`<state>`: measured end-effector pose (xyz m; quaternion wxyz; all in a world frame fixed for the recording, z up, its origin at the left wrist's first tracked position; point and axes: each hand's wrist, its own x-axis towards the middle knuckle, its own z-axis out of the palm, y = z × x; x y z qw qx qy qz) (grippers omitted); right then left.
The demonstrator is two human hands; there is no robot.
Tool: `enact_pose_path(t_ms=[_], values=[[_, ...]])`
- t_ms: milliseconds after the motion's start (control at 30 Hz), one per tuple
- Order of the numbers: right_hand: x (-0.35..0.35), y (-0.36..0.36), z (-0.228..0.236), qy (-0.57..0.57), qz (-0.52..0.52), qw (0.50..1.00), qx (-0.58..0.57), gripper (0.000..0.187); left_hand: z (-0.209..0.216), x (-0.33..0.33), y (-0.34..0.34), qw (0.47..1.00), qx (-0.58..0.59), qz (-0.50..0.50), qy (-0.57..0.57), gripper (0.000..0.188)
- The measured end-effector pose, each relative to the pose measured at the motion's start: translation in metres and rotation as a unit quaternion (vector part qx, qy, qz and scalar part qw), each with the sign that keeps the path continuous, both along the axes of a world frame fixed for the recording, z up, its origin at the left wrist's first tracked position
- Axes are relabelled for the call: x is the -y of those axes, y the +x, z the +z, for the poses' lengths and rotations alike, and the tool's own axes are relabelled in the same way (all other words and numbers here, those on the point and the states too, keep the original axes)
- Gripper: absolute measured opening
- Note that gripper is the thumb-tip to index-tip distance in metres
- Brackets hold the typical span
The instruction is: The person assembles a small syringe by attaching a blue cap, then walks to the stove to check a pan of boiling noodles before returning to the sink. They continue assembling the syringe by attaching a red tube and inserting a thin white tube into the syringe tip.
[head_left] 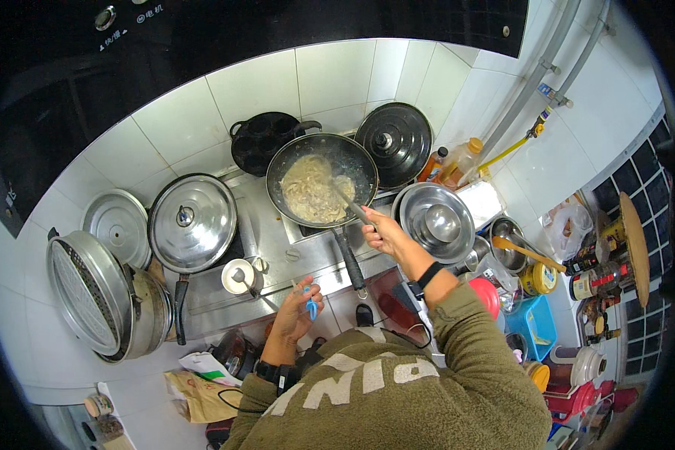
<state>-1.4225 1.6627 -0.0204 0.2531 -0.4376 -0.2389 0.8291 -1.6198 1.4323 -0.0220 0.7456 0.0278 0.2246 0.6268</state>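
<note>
Tiles (251, 91) line the upper frame; lids (202, 234) and bowls (461, 234) flank our pan (363, 178). Our right hand (383, 234) clamps its fingers on a spatula (350, 202), our left hand (290, 315) on a blue item (311, 308).

Worn on the head, as the left one of a side-by-side pair. Looks steeply down past the sweater (405, 367) at the lower edge, onto the stove (266, 236) and, near mid-view, the pan (358, 166). Kept upright, unmirrored. Sits close enough to show the left hand (300, 307) and right hand (383, 231) clearly, yet reaches out to the hood (240, 37) along the top. Bends the wall tiles (334, 75) and ends in a black, rounded rim.
</note>
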Motion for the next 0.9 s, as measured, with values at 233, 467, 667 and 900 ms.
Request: enact_pose_path(t_ms=[233,467,667,900], values=[[0.028,0.058,0.058,0.445,0.182,0.853,0.204,0.041,-0.009,-0.001,-0.001,0.999,0.035,0.001,-0.003,0.044],[0.051,0.049,0.064,0.552,0.253,0.64,0.471,0.045,-0.006,-0.008,0.005,1.0,-0.012,0.006,-0.018,0.043],[0.038,0.039,0.019,0.605,0.135,0.618,0.484,0.052,-0.009,-0.007,0.004,0.998,0.053,0.006,0.025,0.038],[0.033,0.049,0.037,0.557,0.349,0.61,0.442,0.059,-0.008,-0.003,0.007,0.998,0.007,0.039,-0.039,0.039]])
